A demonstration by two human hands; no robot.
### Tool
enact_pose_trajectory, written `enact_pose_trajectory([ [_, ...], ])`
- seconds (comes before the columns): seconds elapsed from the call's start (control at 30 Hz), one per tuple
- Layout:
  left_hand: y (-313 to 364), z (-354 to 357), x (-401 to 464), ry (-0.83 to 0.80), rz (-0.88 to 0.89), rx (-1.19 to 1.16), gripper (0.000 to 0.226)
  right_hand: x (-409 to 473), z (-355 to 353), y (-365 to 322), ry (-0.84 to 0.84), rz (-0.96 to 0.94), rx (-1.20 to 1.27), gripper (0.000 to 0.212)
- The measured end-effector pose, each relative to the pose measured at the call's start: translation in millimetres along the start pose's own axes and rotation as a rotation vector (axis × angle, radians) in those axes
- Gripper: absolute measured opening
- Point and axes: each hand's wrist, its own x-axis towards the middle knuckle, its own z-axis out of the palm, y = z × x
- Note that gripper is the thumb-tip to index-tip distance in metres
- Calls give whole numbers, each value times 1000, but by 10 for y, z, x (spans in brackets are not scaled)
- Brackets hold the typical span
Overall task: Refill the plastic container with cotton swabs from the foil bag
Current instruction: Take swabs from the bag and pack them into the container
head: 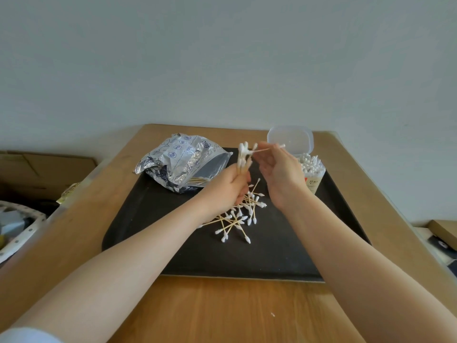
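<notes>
My left hand (228, 188) grips an upright bundle of cotton swabs (242, 157) above the black tray (153, 219). Just to its right, my right hand (279, 169) pinches a single swab (268, 149) that lies across the bundle's tips. A loose pile of swabs (241, 219) is scattered on the tray below both hands. The crumpled foil bag (180, 162) lies open at the tray's back left, with a few swab sticks showing at its mouth. The clear plastic container (312, 169), packed with swabs, stands at the back right with its lid (290, 139) flipped open.
The tray rests on a wooden table (210, 310) against a pale wall. A cardboard box (37, 169) and a white basket (17, 231) sit off the table's left edge. Flat items (442, 233) lie to the right of the table.
</notes>
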Motion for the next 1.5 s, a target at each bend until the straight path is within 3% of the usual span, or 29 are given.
enact_pose_trajectory([
  [0.1,9,-13,29,91,33,-12,23,-50,2,68,-36,55,-107,32],
  [0.23,7,-16,40,80,24,-60,21,-22,-42,28,133,19,-152,34],
  [0.43,14,-14,-12,-106,-4,-90,25,-42,3,123,-92,30,-358,32],
  [0.6,11,-16,-53,-162,-9,22,26,-1,35,-22,-226,33,126,32],
  [0.63,18,-18,-62,-167,-7,41,26,2,38,-58,-241,-45,60,33],
  [0.73,73,6,-71,-118,-4,78,25,-89,72,-74,-330,-364,-598,41],
  [0.8,72,30,-63,-53,0,183,29,-98,50,6,-423,-425,-751,39],
  [0.87,66,3,-38,32,22,119,42,-91,12,75,-417,-427,-539,42],
  [0.93,90,-78,2,105,118,-115,50,-109,2,115,-302,-331,-223,46],
  [1.03,238,-182,33,142,254,-498,57,-143,32,217,-227,101,284,56],
  [1.1,302,-147,41,139,285,-557,58,-179,83,222,-195,316,518,63],
  [1.2,256,17,14,142,257,-313,48,-212,167,83,-213,350,603,54],
  [1.33,167,90,9,153,291,-122,42,-189,167,77,-238,319,682,66],
  [1.4,185,54,17,150,303,-85,36,-170,149,77,-256,226,539,67],
  [1.5,202,15,10,88,250,75,29,-184,105,8,-264,-101,129,53],
])
